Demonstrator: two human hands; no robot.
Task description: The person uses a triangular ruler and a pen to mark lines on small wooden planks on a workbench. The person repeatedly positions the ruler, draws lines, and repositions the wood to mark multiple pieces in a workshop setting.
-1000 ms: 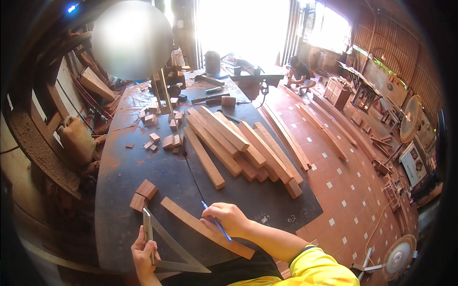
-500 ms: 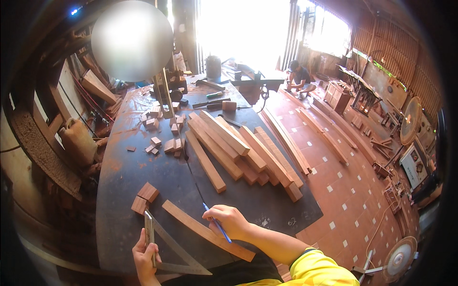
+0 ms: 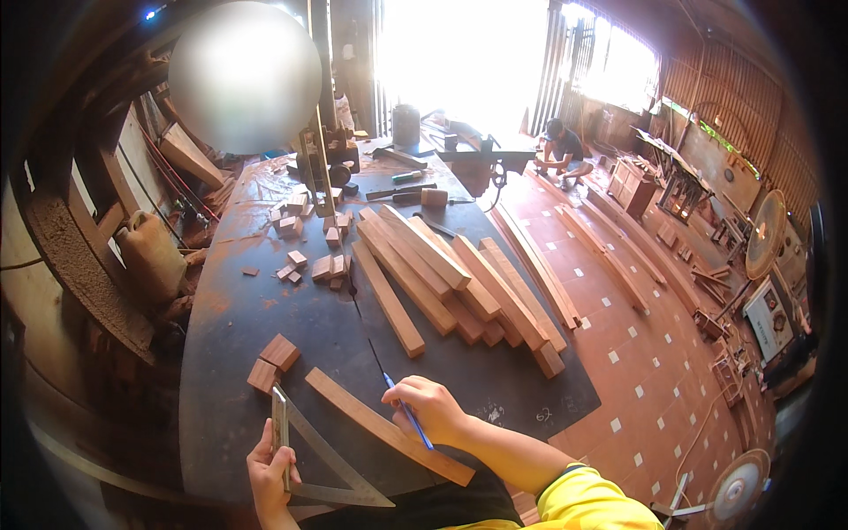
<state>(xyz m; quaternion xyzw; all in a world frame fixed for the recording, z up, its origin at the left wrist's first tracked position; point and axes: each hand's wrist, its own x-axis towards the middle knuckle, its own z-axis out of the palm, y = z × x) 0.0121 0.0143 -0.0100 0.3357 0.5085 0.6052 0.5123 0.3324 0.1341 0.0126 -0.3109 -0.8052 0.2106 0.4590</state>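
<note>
My left hand (image 3: 269,475) is closed round the thick edge of a metal triangular set square (image 3: 334,458), which is held at the near side of the dark table. My right hand (image 3: 430,409) pinches a blue pen (image 3: 417,424), its fingers above a single wooden strip (image 3: 360,406) that lies slanting in front of me. Whether the pen touches the strip is unclear. Beyond the square's tip, two small wooden blocks (image 3: 273,363) sit against each other. A pile of wooden strips (image 3: 446,278) lies farther off, past my right hand.
The dark tabletop (image 3: 234,331) carries scattered wood offcuts (image 3: 291,216), a wooden mallet (image 3: 433,198) and an upright machine part (image 3: 318,168). Long boards (image 3: 605,256) lie on the tiled floor at right, near a crouching person (image 3: 562,152). A plastic jug (image 3: 152,253) stands at left.
The view has shifted slightly, so the table and wood appear a little farther right and lower. Both hands keep their holds, with almost no movement relative to the strip.
</note>
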